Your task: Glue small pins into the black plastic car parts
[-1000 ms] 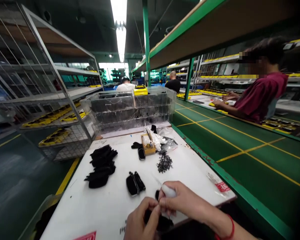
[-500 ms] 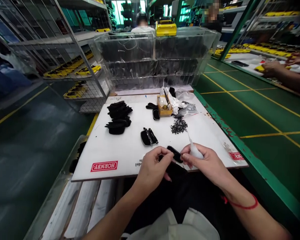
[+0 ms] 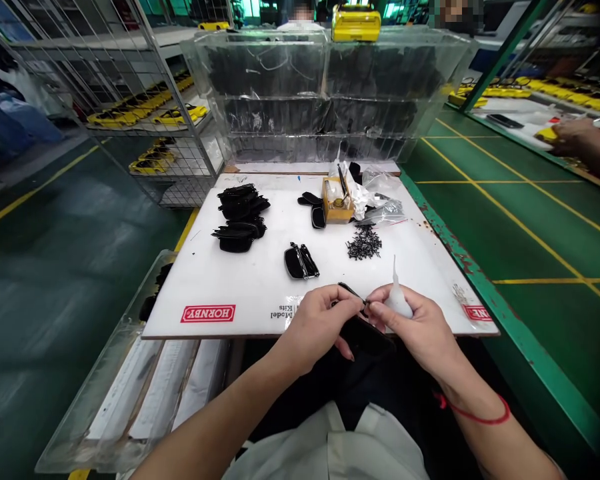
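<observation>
At the table's near edge my left hand (image 3: 323,323) is closed on a flat black plastic part (image 3: 367,337), which hangs partly over the edge against dark clothing. My right hand (image 3: 420,320) is wrapped round a small white squeeze bottle (image 3: 399,303) whose thin nozzle points up. Its thumb and fingertips also meet the left fingertips at the part's upper side; any tiny piece pinched there is too small to make out. Beyond the hands lie a pile of small black pins (image 3: 364,243) and a pair of black hinged pieces (image 3: 300,261).
Stacks of black parts (image 3: 240,217) lie on the left of the white table (image 3: 250,293). A small wooden box (image 3: 336,208) stands near plastic bags (image 3: 385,212). Clear bins (image 3: 265,100) line the back. A co-worker's hand (image 3: 575,133) is at another bench on the right.
The view has tilted and shifted slightly. My hands have come together, fingertips now meeting at the black part. The bottle's nozzle has turned more upright.
</observation>
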